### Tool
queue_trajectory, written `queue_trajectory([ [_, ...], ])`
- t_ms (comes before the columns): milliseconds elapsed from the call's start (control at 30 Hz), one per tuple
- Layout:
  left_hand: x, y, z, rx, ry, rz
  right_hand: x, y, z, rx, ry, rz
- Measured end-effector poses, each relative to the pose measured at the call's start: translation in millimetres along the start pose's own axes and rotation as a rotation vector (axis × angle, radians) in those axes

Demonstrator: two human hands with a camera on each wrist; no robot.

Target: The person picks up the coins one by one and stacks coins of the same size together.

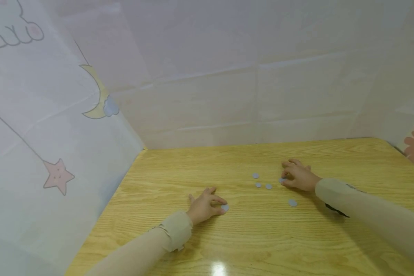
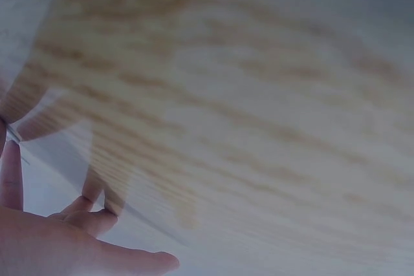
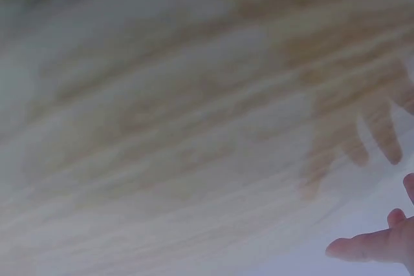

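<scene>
On the wooden table lie several small, flat, round grey discs. My left hand (image 1: 204,207) pinches one grey disc (image 1: 225,207) at its edge between thumb and index finger, the other fingers spread away. In the left wrist view, that disc (image 2: 11,132) shows edge-on between the fingertips, close over the glossy tabletop. Farther right, my right hand (image 1: 299,177) has thumb and index finger at another disc (image 1: 281,180), partly hidden by the fingertips. The right wrist view catches only some fingers (image 3: 365,247) at its lower right corner; the disc is outside it.
Between the hands lie three loose discs: a far one (image 1: 255,175), a middle one (image 1: 258,185) and one to its right (image 1: 268,186). Another disc (image 1: 292,202) lies nearer, below the right hand. A pale sheet (image 1: 207,96) hangs behind the wooden table (image 1: 179,165).
</scene>
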State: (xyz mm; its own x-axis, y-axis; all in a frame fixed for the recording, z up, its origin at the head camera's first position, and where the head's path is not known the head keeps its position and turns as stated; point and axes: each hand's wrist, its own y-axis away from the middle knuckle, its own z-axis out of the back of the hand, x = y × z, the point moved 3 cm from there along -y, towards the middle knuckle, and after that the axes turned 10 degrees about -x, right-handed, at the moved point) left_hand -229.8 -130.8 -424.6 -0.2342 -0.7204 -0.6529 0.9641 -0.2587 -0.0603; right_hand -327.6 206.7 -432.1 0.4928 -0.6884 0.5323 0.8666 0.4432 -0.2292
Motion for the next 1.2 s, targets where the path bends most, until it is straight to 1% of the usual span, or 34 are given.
queue_trajectory([
  [200, -0.9, -0.7, -0.7, -0.006, 0.007, -0.003, 0, 1, 1.6, -0.002, -0.008, -0.005],
  [367, -1.1, -1.6, -1.1, -0.008, -0.002, -0.013, 1, 2, 3.6, -0.017, 0.007, 0.015],
  [567, -0.8, -1.9, -0.9, -0.007, 0.004, -0.009, 14, 2, 6.7, -0.028, 0.03, 0.046],
  [700, 0.4, -2.2, -1.3, -0.007, 0.001, -0.007, 22, 2, 8.3, -0.035, 0.021, 0.056],
  [1000, 3.8, -3.3, -2.8, -0.011, -0.004, -0.01, 34, 3, 5.3, -0.04, -0.052, 0.07],
  [1200, 2.9, -2.5, -2.5, -0.014, -0.013, -0.013, 46, 6, 3.6, -0.03, -0.097, 0.076],
])
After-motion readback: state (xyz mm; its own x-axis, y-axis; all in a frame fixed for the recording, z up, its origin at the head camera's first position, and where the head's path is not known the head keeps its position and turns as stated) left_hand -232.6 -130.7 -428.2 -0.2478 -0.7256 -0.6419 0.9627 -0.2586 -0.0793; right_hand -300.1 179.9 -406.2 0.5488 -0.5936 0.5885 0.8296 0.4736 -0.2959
